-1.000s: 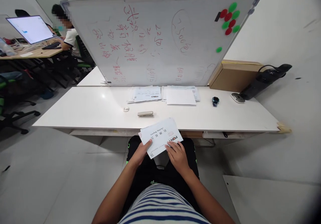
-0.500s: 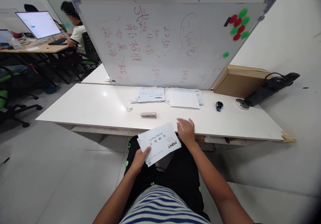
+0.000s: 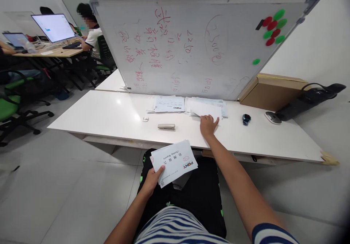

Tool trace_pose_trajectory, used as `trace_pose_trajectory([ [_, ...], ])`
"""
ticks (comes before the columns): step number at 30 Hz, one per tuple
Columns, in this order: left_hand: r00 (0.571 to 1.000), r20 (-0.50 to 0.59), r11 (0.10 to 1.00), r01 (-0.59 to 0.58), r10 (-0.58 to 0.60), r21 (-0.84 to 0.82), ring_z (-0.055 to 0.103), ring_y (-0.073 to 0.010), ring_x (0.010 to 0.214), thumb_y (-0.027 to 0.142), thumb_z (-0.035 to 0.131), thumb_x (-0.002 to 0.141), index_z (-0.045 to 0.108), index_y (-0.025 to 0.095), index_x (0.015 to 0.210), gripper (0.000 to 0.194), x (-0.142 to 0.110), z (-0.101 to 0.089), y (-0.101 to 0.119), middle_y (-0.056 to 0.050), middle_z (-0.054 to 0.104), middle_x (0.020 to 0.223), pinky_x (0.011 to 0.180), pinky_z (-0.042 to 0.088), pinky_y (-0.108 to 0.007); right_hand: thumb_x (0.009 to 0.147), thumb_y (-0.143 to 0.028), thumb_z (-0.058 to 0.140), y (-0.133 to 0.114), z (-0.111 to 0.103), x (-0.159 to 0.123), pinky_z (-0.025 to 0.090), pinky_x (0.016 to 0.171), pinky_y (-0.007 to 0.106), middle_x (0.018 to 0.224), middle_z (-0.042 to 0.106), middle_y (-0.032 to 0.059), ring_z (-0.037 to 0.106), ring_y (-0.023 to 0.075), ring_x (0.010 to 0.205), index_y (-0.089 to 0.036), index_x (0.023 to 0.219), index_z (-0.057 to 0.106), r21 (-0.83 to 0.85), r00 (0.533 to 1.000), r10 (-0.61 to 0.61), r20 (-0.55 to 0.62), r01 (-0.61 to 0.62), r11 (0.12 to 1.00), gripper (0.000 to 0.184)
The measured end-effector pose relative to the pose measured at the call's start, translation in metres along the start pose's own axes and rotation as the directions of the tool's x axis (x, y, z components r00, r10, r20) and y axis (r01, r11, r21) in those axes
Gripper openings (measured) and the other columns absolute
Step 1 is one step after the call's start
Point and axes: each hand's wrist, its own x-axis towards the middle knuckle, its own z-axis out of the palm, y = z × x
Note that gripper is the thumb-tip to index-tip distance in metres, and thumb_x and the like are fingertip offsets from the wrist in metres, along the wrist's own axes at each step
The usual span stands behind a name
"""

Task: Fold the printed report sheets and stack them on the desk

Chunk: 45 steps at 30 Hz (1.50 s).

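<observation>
– In the head view, what is the left hand (image 3: 152, 180) doing?
– Gripping a stack of printed sheets (image 3: 177, 161) by its lower left corner, thumb on top; the stack is over the lap, just in front of the desk (image 3: 90, 114)
– And the right hand (image 3: 209, 126)?
– Stretched over the desk, fingers bent at the near edge of a blank white sheet (image 3: 210, 110); I cannot tell whether they have closed on it
– Where is that sheet?
– On the right-hand paper pile (image 3: 224, 107), beside the left-hand paper pile (image 3: 168, 104), both in front of the whiteboard (image 3: 180, 54)
– Anything nearer the person?
– A stapler (image 3: 166, 126), left of the right hand; a watch (image 3: 246, 119) lies to that hand's right
</observation>
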Motion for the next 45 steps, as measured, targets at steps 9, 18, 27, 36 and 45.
trace_pose_trajectory([
  [9, 0.998, 0.022, 0.998, -0.055, 0.055, -0.024, 0.065, -0.0282, 0.098, 0.041, 0.074, 0.072, 0.070, 0.010, 0.100, 0.042, -0.002, 0.014, 0.018, -0.015, 0.069, 0.109, 0.087, 0.052, -0.037, 0.091, -0.023, 0.050, -0.039, -0.068, -0.081, 0.024, 0.109, 0.050, 0.106, 0.068, 0.0056, 0.052, 0.0210, 0.116, -0.021, 0.094, 0.067, 0.210, 0.918, -0.242, -0.315, 0.316, 0.925, 0.017],
  [18, 0.946, 0.165, 0.930, -0.225, 0.280, -0.291, 0.061, -0.0256, 0.107, 0.050, 0.060, 0.080, 0.061, 0.014, 0.121, 0.055, 0.001, 0.056, 0.045, -0.012, 0.065, 0.119, 0.094, 0.046, -0.037, 0.087, -0.012, 0.050, -0.091, -0.118, -0.219, 0.027, 0.107, 0.052, 0.123, 0.063, 0.0063, 0.049, 0.0245, 0.123, -0.026, 0.108, 0.065, 0.350, 0.947, -0.318, -0.054, 0.316, 0.882, 0.030],
  [27, 0.952, 0.216, 0.909, -0.114, 0.215, -0.401, 0.059, -0.0243, 0.111, 0.077, 0.029, 0.081, 0.057, 0.015, 0.123, 0.080, -0.008, 0.065, 0.046, -0.012, 0.065, 0.118, 0.093, 0.046, -0.034, 0.088, -0.014, 0.049, -0.098, -0.139, -0.227, 0.038, 0.085, 0.038, 0.095, 0.069, 0.0056, 0.061, 0.0184, 0.086, -0.024, 0.110, 0.066, 0.399, 0.977, -0.214, -0.019, 0.204, 0.894, 0.030],
  [36, 0.941, 0.149, 0.915, -0.247, 0.305, -0.318, 0.062, -0.0229, 0.101, 0.076, 0.035, 0.079, 0.060, 0.016, 0.113, 0.074, -0.017, 0.068, 0.037, -0.011, 0.068, 0.111, 0.088, 0.048, -0.033, 0.086, -0.009, 0.045, -0.102, -0.138, -0.235, 0.036, 0.064, 0.031, 0.074, 0.057, 0.0030, 0.054, 0.0155, 0.070, -0.022, 0.115, 0.065, 0.382, 0.971, -0.239, 0.024, 0.212, 0.899, 0.037],
  [45, 0.947, 0.180, 0.934, -0.206, 0.265, -0.292, 0.063, -0.0240, 0.097, 0.069, 0.052, 0.077, 0.062, 0.011, 0.111, 0.068, -0.018, 0.064, 0.041, -0.013, 0.068, 0.107, 0.086, 0.048, -0.034, 0.087, -0.010, 0.047, -0.098, -0.132, -0.233, 0.035, 0.065, 0.031, 0.076, 0.055, 0.0032, 0.053, 0.0163, 0.072, -0.023, 0.117, 0.064, 0.357, 0.961, -0.271, 0.053, 0.236, 0.904, 0.037],
])
